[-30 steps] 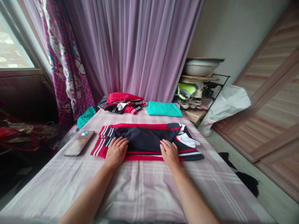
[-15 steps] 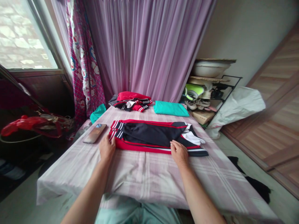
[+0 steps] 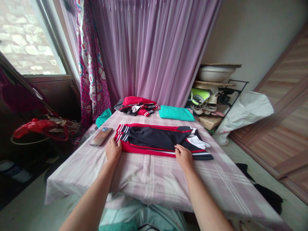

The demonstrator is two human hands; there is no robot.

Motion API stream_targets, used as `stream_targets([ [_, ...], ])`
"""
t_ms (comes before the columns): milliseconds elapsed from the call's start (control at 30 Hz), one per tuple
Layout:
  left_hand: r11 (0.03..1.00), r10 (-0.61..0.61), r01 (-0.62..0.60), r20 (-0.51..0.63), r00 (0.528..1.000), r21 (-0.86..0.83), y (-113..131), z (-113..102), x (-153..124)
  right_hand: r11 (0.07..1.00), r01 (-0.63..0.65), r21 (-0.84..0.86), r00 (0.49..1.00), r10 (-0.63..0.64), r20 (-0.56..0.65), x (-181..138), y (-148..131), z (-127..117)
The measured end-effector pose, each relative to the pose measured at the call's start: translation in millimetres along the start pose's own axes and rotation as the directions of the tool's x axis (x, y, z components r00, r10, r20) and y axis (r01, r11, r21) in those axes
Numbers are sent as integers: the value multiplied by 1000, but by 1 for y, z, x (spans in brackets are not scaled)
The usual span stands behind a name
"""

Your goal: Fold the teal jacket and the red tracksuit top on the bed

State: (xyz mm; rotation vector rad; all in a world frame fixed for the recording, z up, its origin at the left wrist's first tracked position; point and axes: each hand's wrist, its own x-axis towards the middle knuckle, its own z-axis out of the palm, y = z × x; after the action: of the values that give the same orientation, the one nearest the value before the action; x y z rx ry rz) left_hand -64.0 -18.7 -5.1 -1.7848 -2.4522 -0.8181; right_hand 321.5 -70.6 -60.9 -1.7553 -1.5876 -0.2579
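A folded track jacket [image 3: 154,138] in navy, red and white lies flat across the table in front of me. Its striped ribbed ends point left, its white patch right. My left hand [image 3: 113,150] grips the near left corner beside the stripes, fingers closed on the cloth. On the near edge, toward the right, my right hand [image 3: 183,155] has its thumb and fingers closed over the red and white trim. Just left of the jacket lies a phone [image 3: 101,136], back side up, close to my left hand.
The table wears a plaid cloth [image 3: 154,179]. At its far side sit a heap of red and black clothes [image 3: 137,105] and a folded turquoise cloth [image 3: 176,113]. A shoe rack [image 3: 237,93] and white sack [image 3: 250,109] stand to the right; purple curtains [image 3: 154,48] hang behind.
The view has shifted slightly, so the scene sits a little differently. Both hands keep their places on the near edge of the jacket, which lies as before.
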Motion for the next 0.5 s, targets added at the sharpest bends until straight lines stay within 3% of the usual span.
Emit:
stream_targets([
  [500, 999, 7, -8, 21, 1000, 36, 0, -4, 1, 999, 1, -32, 1000, 0, 27, 2, -6, -2],
])
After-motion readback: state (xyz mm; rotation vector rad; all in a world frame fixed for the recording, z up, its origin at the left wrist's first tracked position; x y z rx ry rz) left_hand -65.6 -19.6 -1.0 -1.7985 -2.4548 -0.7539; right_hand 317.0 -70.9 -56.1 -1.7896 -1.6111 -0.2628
